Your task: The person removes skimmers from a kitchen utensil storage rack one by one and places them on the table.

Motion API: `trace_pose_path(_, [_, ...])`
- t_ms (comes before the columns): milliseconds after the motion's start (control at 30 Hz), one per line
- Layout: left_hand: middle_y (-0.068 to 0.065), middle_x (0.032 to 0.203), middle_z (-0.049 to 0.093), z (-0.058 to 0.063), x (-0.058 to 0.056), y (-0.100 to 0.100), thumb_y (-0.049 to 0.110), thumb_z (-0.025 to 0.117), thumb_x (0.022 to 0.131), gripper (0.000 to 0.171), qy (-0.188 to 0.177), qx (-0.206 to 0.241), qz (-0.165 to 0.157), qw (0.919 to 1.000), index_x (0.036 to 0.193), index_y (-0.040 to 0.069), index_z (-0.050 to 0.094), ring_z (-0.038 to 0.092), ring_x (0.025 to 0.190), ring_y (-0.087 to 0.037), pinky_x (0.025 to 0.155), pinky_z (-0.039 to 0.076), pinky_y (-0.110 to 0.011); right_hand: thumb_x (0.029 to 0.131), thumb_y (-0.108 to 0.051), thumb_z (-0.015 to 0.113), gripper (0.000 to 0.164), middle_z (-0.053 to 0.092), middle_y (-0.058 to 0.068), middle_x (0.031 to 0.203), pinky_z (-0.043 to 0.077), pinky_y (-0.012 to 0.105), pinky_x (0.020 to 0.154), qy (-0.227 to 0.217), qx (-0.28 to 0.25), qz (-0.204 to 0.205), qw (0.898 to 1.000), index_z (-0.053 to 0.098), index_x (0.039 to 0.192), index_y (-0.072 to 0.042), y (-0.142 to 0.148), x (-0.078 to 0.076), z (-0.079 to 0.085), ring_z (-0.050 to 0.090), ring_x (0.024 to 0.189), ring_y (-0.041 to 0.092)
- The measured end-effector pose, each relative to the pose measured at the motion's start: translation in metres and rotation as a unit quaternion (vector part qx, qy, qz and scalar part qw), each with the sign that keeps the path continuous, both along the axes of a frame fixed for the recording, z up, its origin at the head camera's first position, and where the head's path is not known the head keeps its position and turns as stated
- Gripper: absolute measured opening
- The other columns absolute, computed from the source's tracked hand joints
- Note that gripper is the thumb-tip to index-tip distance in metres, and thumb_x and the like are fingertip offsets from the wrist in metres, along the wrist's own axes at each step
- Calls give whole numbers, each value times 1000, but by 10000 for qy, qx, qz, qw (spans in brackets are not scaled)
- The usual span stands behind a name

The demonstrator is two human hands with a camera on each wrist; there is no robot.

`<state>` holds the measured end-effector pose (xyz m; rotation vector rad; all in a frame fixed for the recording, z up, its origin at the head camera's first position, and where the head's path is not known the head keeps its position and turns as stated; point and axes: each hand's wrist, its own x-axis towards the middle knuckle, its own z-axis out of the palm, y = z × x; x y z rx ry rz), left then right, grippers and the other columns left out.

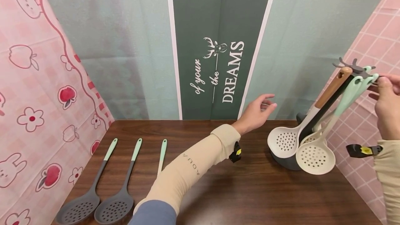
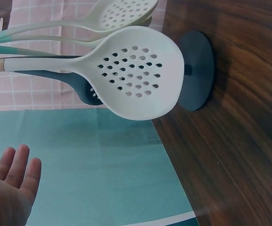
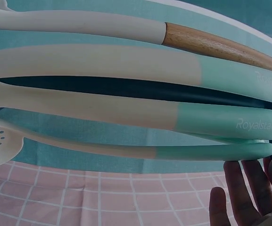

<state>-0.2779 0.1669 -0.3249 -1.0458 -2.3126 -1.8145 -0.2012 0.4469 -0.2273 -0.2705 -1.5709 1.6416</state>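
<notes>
My right hand (image 1: 389, 110) is at the top of a dark utensil rack (image 1: 353, 66), pinching the handle end of a cream skimmer (image 3: 197, 152) with a mint handle. Its fingers (image 3: 239, 188) meet the handle from below in the right wrist view. Beside it hang other mint-handled skimmers (image 1: 315, 158) and a white skimmer (image 1: 283, 142) with a wooden handle. A black utensil (image 2: 81, 87) is partly hidden behind the white one. My left hand (image 1: 254, 114) hovers left of the rack, fingers loosely bent and holding nothing.
Two grey skimmers (image 1: 114, 207) with mint handles lie on the brown wooden table (image 1: 234, 190) at the left. Another mint handle (image 1: 163, 148) shows beside them, partly covered by my left sleeve. The rack's round dark base (image 2: 199, 70) stands near the pink tiled backdrop (image 1: 359, 162).
</notes>
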Motion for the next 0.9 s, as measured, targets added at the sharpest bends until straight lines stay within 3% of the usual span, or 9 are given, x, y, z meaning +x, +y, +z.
trace_pose_path(300, [-4, 126, 66, 15, -2, 20, 23, 60, 105, 44, 72, -222, 157, 9996, 146, 12, 52, 63, 109, -5, 84, 46, -9, 108, -15, 50, 20, 68, -17, 88, 42, 5, 67, -211, 238, -124, 9994, 65, 98, -23, 2, -1, 1, 63, 80, -4])
trace_pose_path(633, [0, 130, 65, 36, 6, 49, 27, 61, 104, 46, 120, -562, 168, 9982, 147, 14, 51, 62, 108, 0, 84, 43, -6, 107, -13, 51, 20, 68, -17, 88, 43, 5, 67, -154, 231, -118, 9995, 65, 97, -23, 1, -2, -1, 64, 80, -3])
trace_pose_path(900, [7, 134, 62, 58, 9, 78, 35, 58, 105, 49, 85, -1137, 383, 9927, 149, 17, 48, 59, 111, 5, 84, 42, -6, 109, -18, 47, 21, 64, -21, 91, 40, 4, 69, -717, 602, -408, 9948, 62, 100, -28, -1, -1, 2, 60, 82, -6])
